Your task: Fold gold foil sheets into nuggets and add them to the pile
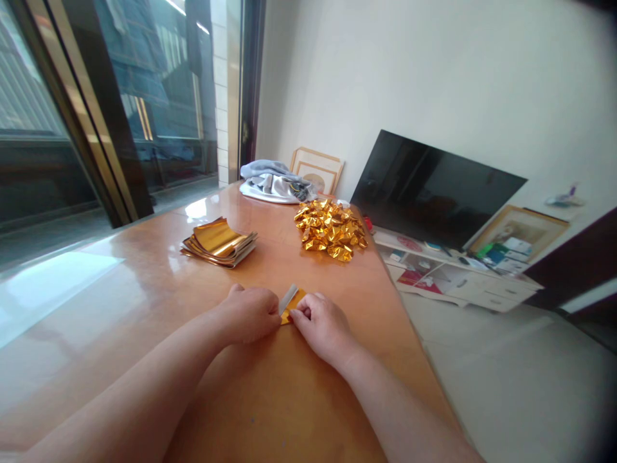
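Observation:
A small sheet of gold foil paper lies on the wooden table between my hands, with a pale grey strip of its underside folded up along the left. My left hand is closed at the sheet's left edge, its fingertips mostly turned out of sight. On the other side, my right hand pinches the sheet's right edge between thumb and curled fingers. Beyond my left hand rests a stack of gold foil sheets, slightly curled. Farther off to the right is a heap of folded gold foil pieces.
The glossy table has its right edge beside my right forearm. Grey and white cloth is piled at the far end, near leaning frames. A television stands over a white cabinet. Glass doors are on the left.

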`<state>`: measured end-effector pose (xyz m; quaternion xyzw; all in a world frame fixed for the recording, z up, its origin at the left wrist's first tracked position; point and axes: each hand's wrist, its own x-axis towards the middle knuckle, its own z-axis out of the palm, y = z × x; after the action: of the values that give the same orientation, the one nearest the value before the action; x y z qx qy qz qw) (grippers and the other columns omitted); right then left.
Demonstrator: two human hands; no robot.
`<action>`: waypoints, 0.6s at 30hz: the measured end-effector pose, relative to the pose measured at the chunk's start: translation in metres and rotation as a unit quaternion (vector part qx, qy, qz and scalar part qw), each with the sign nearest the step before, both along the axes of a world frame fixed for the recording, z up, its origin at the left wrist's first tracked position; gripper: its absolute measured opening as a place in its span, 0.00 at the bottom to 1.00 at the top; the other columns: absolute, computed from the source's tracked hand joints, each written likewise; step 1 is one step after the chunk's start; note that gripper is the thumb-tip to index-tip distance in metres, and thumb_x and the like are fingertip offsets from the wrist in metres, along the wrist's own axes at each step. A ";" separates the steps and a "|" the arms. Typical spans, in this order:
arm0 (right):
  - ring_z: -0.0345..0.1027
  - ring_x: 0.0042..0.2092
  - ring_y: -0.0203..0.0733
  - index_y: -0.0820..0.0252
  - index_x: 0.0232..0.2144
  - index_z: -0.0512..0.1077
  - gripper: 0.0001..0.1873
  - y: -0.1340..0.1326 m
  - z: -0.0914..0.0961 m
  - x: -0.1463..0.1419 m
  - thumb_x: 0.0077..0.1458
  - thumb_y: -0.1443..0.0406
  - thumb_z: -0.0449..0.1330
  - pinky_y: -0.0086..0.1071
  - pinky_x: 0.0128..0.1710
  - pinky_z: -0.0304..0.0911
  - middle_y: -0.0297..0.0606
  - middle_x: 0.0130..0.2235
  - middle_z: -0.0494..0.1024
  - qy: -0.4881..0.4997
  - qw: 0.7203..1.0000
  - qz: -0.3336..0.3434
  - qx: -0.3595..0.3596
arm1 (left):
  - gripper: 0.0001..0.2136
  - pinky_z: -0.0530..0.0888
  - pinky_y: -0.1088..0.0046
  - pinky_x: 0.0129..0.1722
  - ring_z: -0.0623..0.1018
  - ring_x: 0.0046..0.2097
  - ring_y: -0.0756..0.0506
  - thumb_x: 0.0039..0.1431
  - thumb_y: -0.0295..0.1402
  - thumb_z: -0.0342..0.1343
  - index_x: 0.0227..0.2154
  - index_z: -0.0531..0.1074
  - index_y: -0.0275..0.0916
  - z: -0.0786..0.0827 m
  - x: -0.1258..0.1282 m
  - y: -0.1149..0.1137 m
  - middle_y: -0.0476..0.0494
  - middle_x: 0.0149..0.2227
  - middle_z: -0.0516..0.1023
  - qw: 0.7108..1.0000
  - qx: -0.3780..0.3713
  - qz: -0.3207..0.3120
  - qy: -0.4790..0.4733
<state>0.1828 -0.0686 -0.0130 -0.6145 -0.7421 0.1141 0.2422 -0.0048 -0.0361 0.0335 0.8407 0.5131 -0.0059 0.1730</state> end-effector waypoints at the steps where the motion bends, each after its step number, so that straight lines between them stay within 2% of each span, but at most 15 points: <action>1: 0.67 0.34 0.37 0.56 0.29 0.72 0.08 0.000 0.000 0.000 0.60 0.61 0.61 0.29 0.31 0.51 0.32 0.33 0.75 -0.001 1.000 -0.001 0.001 | 0.11 0.64 0.59 0.45 0.78 0.38 0.40 0.57 0.36 0.49 0.25 0.75 0.41 0.000 0.000 0.000 0.43 0.32 0.82 1.000 0.000 0.001 -0.001; 13: 0.67 0.35 0.37 0.56 0.29 0.72 0.08 0.001 0.000 -0.001 0.59 0.60 0.62 0.29 0.31 0.51 0.32 0.33 0.75 -0.016 1.000 -0.015 -0.005 | 0.10 0.63 0.58 0.43 0.77 0.38 0.39 0.57 0.39 0.50 0.27 0.72 0.42 -0.005 -0.001 0.002 0.45 0.33 0.81 1.000 0.000 0.004 -0.006; 18: 0.68 0.35 0.37 0.56 0.30 0.73 0.08 0.001 0.001 -0.001 0.59 0.60 0.62 0.29 0.32 0.52 0.33 0.33 0.75 -0.015 1.000 -0.012 -0.005 | 0.07 0.64 0.63 0.41 0.78 0.39 0.40 0.56 0.39 0.52 0.33 0.72 0.44 -0.002 -0.006 0.003 0.49 0.34 0.81 0.999 -0.017 -0.009 -0.035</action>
<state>0.1821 -0.0675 -0.0124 -0.6262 -0.7377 0.1052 0.2293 -0.0105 -0.0330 0.0317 0.8419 0.4991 0.0129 0.2048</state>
